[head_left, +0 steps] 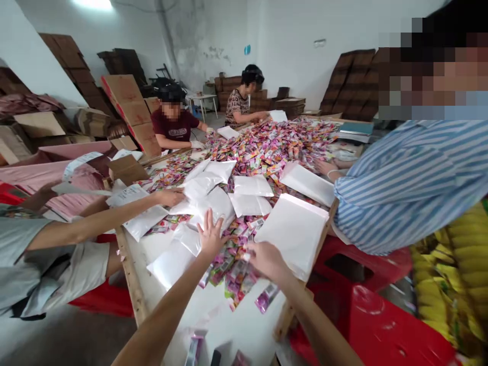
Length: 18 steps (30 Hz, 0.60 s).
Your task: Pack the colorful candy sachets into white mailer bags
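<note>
My left hand [210, 235] lies flat with fingers spread on a white plastic bag [179, 252] and the edge of a heap of small colourful packets [244, 264]. My right hand [266, 260] is just right of it, fingers curled down into the same heap; what they grip is hidden. A stack of white bags [295, 234] lies beside my right hand. More white bags [249, 195] rest further up the table.
A long table [131, 277] carries a large pile of packets [274, 145]. A person's arm [114, 218] reaches in from the left. A person in a striped shirt [412, 183] leans in at right. Two seated people work at the far end. Red stools [366, 315] stand lower right. Cardboard boxes line the walls.
</note>
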Motion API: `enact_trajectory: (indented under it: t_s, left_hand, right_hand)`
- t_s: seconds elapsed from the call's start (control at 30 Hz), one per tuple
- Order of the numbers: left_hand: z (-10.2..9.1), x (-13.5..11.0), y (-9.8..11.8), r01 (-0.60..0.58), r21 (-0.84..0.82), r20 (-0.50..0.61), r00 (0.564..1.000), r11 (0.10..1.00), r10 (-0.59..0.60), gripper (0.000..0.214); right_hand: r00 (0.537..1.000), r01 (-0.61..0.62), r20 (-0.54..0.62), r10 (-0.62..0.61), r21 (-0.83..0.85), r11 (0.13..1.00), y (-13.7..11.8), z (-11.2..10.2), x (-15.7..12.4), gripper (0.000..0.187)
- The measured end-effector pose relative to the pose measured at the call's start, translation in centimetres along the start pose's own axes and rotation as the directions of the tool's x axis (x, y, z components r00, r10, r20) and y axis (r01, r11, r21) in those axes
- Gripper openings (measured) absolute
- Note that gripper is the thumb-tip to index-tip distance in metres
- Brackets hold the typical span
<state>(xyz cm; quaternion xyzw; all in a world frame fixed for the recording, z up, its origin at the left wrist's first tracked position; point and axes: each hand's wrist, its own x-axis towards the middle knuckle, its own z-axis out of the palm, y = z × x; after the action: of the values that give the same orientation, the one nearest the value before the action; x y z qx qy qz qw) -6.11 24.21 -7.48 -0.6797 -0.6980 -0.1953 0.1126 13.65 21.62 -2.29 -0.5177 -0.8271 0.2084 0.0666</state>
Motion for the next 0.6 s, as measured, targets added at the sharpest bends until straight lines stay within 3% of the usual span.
enact_trajectory:
  t_s: [0.07, 0.13, 0.17, 0.23, 0.33, 0.43, 0.5, 0.6]
  left_hand:
    - [0.5, 0.5, -0.7, 0.033, -0.043, -0.037, 0.999, 0.999, -0.034, 0.063]
    - [0.9, 1.2, -1.6, 0.079, -0.094, -0.096, 0.991, 0.992, -0.088, 0.059]
    - [1.1, 1.7, -2.2, 0.104, -0.119, -0.128, 0.985, 0.987, -0.119, 0.054]
    - [1.1, 2.9, -4.3, 0.16, -0.156, -0.182, 0.965, 0.975, -0.187, 0.044]
    - [0.3, 4.8, -8.2, 0.262, -0.141, -0.279, 0.915, 0.955, -0.292, 0.039]
    - [-1.0, 5.6, -10.2, 0.351, -0.055, -0.436, 0.834, 0.935, -0.339, 0.041]
    - [-1.4, 4.8, -9.3, 0.27, 0.008, -0.449, 0.862, 0.963, -0.238, 0.038]
    - [-0.6, 2.0, -6.0, -0.039, 0.052, -0.207, 0.977, 0.998, 0.049, 0.031]
  right_hand:
    - [0.99, -0.041, -0.141, 0.032, -0.06, 0.997, 1.4, -2.8, 4.6, 0.043]
    - [0.972, -0.067, -0.233, 0.03, -0.151, 0.986, 3.0, -4.5, 9.8, 0.082]
    - [0.973, -0.073, -0.229, 0.028, -0.193, 0.978, 3.8, -4.9, 12.3, 0.102]
    - [0.99, -0.059, -0.137, 0.027, -0.233, 0.971, 5.3, -5.2, 16.5, 0.123]
    - [0.999, 0.025, -0.036, -0.034, -0.212, 0.977, 7.2, -5.1, 20.2, 0.116]
    - [0.981, 0.087, -0.154, -0.119, -0.202, 0.976, 8.2, -5.0, 21.6, 0.1]
    - [0.965, 0.085, -0.23, -0.128, -0.189, 0.978, 8.3, -5.2, 22.2, 0.088]
    - [0.954, 0.081, -0.274, -0.118, -0.143, 0.986, 8.2, -6.5, 23.1, 0.065]
